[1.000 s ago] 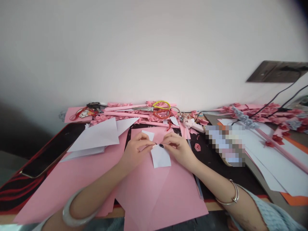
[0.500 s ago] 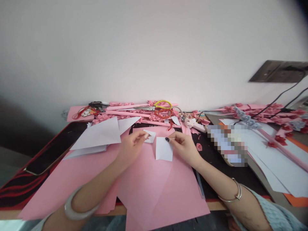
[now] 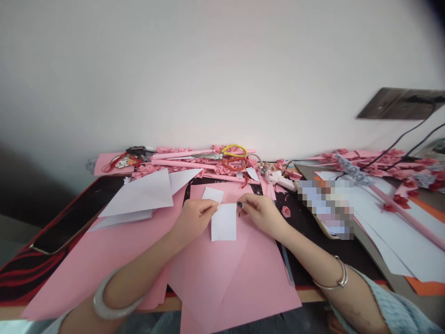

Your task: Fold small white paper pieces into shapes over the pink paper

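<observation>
A small rectangular piece of white paper [image 3: 224, 225] is held up by its top edge over the pink sheet [image 3: 257, 278]. My left hand [image 3: 197, 217] pinches its upper left corner between thumb and fingertips. At the upper right corner, my right hand [image 3: 260, 212] has its dark-nailed fingertips closed against the edge. Just behind lies another small white paper piece [image 3: 212, 194], partly covered by the held one and my left fingers.
Larger folded white sheets [image 3: 139, 192] lie to the left, beside a dark phone-like slab [image 3: 83, 213]. Scissors [image 3: 233, 150], pink paper flowers and stems, and a glue gun [image 3: 276, 178] line the wall. A phone with a blurred screen [image 3: 327, 208] rests at right.
The white paper piece moved left and slightly toward me in my right hand. My left hand let go of the other piece, which now lies behind, and took the held one's left corner.
</observation>
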The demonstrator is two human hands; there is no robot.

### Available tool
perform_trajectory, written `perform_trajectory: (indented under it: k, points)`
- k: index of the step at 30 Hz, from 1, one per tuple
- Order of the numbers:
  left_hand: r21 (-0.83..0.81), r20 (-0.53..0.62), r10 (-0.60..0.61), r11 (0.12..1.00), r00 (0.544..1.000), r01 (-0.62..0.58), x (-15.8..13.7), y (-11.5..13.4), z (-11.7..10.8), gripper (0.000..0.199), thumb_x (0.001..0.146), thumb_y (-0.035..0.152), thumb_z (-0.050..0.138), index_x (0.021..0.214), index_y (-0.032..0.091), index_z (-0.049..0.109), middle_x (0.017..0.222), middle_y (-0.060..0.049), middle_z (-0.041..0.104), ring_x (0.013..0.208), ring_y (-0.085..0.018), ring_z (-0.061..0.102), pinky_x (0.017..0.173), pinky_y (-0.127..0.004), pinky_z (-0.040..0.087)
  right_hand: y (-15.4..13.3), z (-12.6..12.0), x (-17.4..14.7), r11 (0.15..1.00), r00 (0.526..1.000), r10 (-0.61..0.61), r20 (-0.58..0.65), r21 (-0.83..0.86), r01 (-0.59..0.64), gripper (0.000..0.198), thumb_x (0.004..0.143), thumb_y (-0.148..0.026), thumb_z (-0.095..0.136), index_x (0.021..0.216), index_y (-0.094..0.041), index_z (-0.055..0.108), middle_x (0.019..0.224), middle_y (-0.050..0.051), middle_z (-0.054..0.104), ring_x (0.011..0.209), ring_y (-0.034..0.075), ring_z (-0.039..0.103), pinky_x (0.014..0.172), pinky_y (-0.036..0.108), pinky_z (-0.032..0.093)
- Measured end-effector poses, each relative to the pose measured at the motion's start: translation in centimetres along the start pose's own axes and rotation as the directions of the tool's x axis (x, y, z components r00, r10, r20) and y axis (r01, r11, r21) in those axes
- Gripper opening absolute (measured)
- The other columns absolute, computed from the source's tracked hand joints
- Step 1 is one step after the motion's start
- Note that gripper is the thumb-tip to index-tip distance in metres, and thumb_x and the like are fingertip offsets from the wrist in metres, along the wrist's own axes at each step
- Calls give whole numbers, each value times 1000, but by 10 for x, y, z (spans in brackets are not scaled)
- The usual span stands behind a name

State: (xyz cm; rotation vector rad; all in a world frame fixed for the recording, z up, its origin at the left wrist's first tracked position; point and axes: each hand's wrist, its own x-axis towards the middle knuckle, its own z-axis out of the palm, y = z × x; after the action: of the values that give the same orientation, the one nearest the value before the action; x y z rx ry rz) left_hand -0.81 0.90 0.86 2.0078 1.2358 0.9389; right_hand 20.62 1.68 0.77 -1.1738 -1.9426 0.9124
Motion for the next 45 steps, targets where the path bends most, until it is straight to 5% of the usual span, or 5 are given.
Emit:
perform_trajectory:
  k: [4, 16, 35, 40, 45]
  points:
    - [-3, -15, -47, 999, 999, 47, 2, -2, -5, 26, 85, 31, 46, 79, 17, 67, 75, -2, 67, 72, -18, 59, 62, -25, 42, 7, -5, 3, 986, 987, 106, -121, 144, -88, 14, 82, -15, 42, 79, -16, 56, 71, 3, 63, 62, 13, 60, 63, 26, 50]
    - [-54, 123, 2, 999, 992, 4, -1, 7, 7, 23, 84, 23, 46, 75, 17, 66, 71, 0, 66, 67, -14, 57, 58, -22, 40, -13, 6, -2, 999, 998, 15, 56, -40, -13, 15, 80, -13, 45, 72, -16, 57, 65, 0, 60, 61, 11, 55, 59, 23, 44]
    - [-170, -89, -139, 978, 986, 122, 5, -12, -4, 24, 84, 32, 50, 83, 15, 67, 80, -4, 68, 77, -19, 61, 67, -27, 47, 11, -7, 6, 970, 994, 102, -35, 227, -92, 16, 83, -17, 41, 84, -15, 57, 79, 6, 65, 58, 11, 58, 57, 26, 49]
    - [-399, 102, -210, 887, 972, 233, 6, -8, 1, 28, 82, 37, 53, 91, 14, 66, 81, -6, 68, 76, -19, 63, 68, -30, 52, 0, 1, 2, 988, 991, -133, -1, 86, 132, 41, 74, -12, 55, 114, -22, 56, 116, 8, 59, 81, 13, 61, 68, 26, 51]
    - [-374, 172, -197, 893, 965, 249, 4, -2, 7, 28, 82, 40, 54, 84, 14, 65, 68, -2, 62, 64, -15, 59, 59, -26, 49, -8, 10, -3, 988, 988, -151, -26, 20, 152, 22, 77, -13, 54, 92, -20, 68, 90, 5, 69, 76, 15, 62, 65, 26, 49]
